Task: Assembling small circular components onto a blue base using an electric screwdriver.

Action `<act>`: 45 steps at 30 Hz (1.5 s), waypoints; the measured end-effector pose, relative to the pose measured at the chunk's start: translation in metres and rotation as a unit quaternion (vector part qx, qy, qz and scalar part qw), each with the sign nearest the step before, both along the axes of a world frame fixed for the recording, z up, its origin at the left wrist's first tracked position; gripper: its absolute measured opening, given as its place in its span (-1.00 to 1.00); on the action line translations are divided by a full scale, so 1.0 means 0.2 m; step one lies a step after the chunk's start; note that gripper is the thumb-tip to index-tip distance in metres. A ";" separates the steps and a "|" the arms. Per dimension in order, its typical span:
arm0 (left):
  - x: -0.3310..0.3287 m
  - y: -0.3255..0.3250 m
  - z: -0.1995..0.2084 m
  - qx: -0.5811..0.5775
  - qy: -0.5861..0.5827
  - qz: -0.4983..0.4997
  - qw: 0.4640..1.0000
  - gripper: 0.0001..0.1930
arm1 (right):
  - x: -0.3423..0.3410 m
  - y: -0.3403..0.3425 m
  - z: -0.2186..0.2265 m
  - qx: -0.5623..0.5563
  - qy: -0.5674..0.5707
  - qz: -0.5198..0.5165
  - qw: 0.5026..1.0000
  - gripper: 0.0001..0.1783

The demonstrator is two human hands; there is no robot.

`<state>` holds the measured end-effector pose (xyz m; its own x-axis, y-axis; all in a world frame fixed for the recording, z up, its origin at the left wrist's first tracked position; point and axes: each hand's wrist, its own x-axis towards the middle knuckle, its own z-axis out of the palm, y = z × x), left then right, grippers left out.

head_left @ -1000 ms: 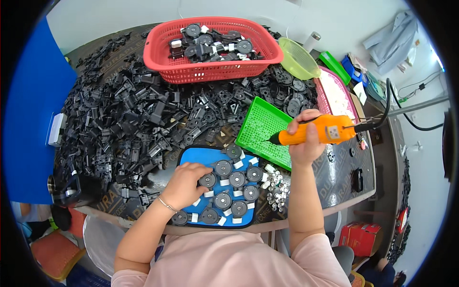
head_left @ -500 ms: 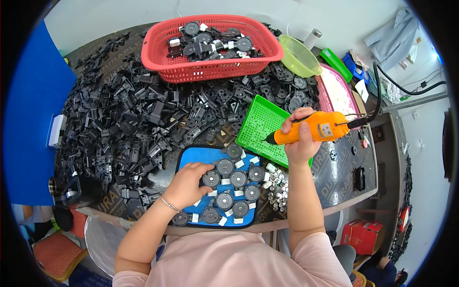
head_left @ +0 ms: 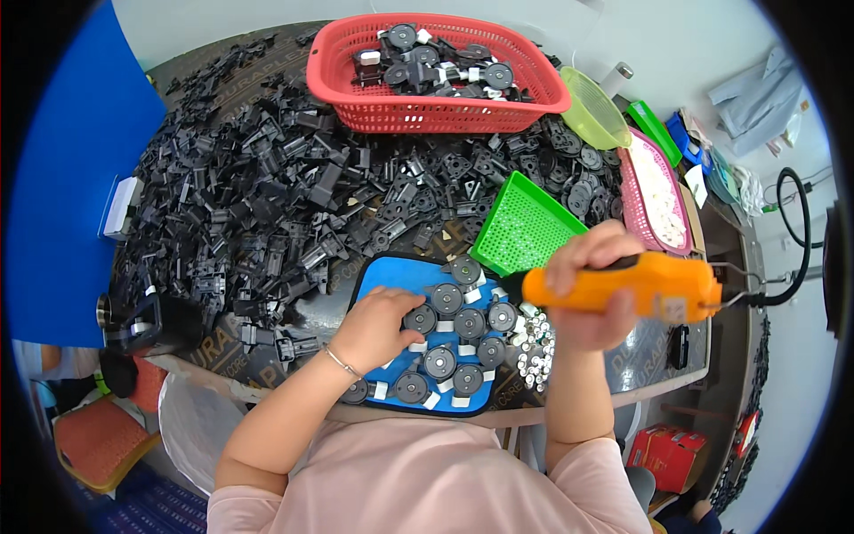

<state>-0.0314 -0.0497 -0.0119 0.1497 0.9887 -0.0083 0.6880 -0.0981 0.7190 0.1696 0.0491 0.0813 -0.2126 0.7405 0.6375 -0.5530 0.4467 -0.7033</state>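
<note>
A blue mat (head_left: 384,274) lies before me, bearing several black round parts (head_left: 439,362) with white tabs. My left hand (head_left: 374,336) rests over its left side, thumb and fingertips closed around the edge of one black round part (head_left: 420,319). In my right hand (head_left: 594,289) is an orange electric screwdriver (head_left: 676,278), held sideways with its dark nose to the left. That nose is over the front corner of the green perforated tray (head_left: 511,205), close to the mat's right edge. The bit's tip is too blurred to make out.
Loose black plastic parts (head_left: 258,196) cover the table's left and middle. Behind stands a red basket (head_left: 427,116) of assembled parts, with a yellow-green basket (head_left: 592,107) and pink basket (head_left: 642,200) to the right. Small metal pieces (head_left: 535,351) lie beside the mat. A black cable (head_left: 787,298) trails right.
My right hand has brought the screwdriver lower and nearer the mat, and its body is now more level. The left hand keeps its place on the round part. The whole view has shifted slightly.
</note>
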 end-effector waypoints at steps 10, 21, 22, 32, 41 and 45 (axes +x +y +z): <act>0.00 0.01 -0.04 0.013 -0.011 -0.009 1.000 -0.48 | -0.19 -0.09 -0.19 0.035 -0.165 0.100 0.980 -0.60; 0.01 0.02 -0.04 0.012 -0.007 -0.006 1.000 -0.47 | -0.21 -0.07 -0.17 0.080 -0.183 0.133 0.971 -0.61; 0.01 0.02 -0.03 0.011 -0.005 -0.005 1.000 -0.47 | -0.20 -0.07 -0.18 0.061 -0.168 0.127 0.976 -0.61; 0.00 0.02 -0.03 -0.010 -0.008 -0.008 1.000 -0.48 | -0.19 -0.08 -0.19 0.037 -0.182 0.124 0.975 -0.61; 0.01 0.03 0.00 -0.023 0.021 -0.023 0.999 -0.50 | -0.23 -0.02 -0.16 0.122 -0.199 0.176 0.956 -0.64; 0.01 0.02 0.01 -0.009 0.018 -0.017 1.000 -0.52 | -0.15 -0.04 -0.04 0.027 -0.090 0.188 0.978 -0.57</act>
